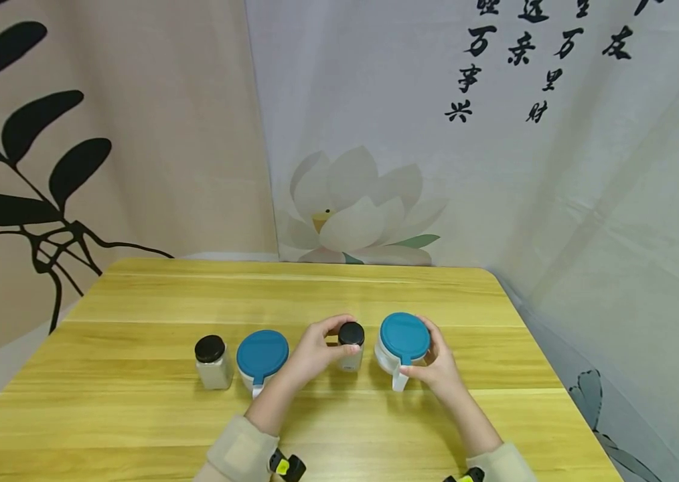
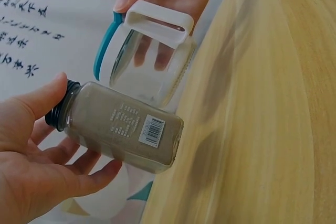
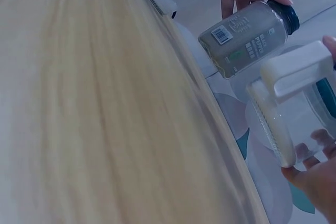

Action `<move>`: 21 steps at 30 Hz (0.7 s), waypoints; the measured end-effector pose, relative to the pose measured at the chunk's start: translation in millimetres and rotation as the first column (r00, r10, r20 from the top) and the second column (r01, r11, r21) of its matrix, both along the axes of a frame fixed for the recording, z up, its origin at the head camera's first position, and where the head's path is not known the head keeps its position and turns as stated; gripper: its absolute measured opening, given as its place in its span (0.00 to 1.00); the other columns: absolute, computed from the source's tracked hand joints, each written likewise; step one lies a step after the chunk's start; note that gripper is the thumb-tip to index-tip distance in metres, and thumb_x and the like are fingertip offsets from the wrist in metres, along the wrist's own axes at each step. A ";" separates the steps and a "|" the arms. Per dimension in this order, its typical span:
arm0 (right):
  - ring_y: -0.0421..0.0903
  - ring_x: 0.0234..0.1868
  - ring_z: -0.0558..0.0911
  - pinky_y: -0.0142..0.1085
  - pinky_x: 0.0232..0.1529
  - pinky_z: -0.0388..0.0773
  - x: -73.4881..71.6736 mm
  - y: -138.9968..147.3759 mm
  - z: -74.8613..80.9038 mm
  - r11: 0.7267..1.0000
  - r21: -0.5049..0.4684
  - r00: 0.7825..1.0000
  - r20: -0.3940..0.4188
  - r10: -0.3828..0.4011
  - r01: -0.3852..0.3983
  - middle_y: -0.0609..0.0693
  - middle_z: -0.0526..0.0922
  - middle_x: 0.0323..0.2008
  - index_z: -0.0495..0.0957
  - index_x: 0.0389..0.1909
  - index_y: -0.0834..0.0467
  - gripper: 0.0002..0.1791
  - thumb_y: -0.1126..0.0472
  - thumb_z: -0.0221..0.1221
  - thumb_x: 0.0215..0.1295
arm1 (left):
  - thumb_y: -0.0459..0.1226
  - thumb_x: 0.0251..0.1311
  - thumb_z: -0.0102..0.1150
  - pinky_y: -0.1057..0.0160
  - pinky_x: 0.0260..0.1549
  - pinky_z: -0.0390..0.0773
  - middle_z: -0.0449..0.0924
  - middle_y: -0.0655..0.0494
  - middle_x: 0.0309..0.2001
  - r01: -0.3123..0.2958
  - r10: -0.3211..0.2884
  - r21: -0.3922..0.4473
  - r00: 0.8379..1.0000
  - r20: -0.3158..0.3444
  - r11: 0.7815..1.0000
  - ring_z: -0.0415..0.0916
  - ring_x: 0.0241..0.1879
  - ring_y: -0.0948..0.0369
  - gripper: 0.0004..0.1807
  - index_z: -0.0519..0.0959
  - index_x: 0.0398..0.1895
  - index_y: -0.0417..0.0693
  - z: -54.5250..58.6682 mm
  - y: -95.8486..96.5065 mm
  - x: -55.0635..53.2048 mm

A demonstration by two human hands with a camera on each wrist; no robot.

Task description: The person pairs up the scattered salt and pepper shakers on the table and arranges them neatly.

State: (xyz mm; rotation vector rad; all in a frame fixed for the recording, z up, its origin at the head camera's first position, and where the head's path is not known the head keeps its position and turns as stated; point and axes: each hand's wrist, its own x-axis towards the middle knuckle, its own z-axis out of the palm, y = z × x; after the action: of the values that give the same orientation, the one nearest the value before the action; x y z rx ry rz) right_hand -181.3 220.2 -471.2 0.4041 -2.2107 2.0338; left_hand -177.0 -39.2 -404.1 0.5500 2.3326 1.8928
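Observation:
My left hand [image 1: 311, 356] grips a square glass pepper jar [image 1: 351, 361] by its black lid, thumb on the near side. A barcode sticker shows on the brownish-filled jar [image 2: 126, 127] in the left wrist view, and "black pepper" lettering in the right wrist view. Just to its right, my right hand [image 1: 440, 365] holds a clear canister [image 1: 404, 338] with a blue lid and white handle; its thumb is near the handle top and its fingers wrap the far side. In the right wrist view, both the jar [image 3: 244, 40] and the canister [image 3: 296, 69] appear raised off the table.
A second black-lidded jar [image 1: 214, 367] with pale contents stands on the wooden table [image 1: 134, 428] at left. Beside it, a second blue-lidded canister [image 1: 262, 353] is partly behind my left forearm. A printed curtain [image 1: 369, 100] hangs behind the table's far edge.

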 end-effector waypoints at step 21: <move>0.41 0.57 0.72 0.54 0.62 0.59 2.4 -4.1 -7.6 1.000 0.018 1.000 0.031 0.001 -0.002 0.62 0.69 0.62 0.55 0.70 0.63 0.52 0.77 0.71 0.42 | 0.33 0.54 0.69 0.57 0.42 0.78 0.78 0.50 0.48 -0.027 0.026 0.009 0.999 0.041 1.000 0.73 0.51 0.49 0.25 0.77 0.57 0.45 -36.4 0.3 -16.5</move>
State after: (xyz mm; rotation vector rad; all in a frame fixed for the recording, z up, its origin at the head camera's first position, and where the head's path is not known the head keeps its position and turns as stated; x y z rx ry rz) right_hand -178.9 216.1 -478.8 0.3783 -2.2493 2.0359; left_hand -193.5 -38.9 -440.5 0.4789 2.3182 1.9089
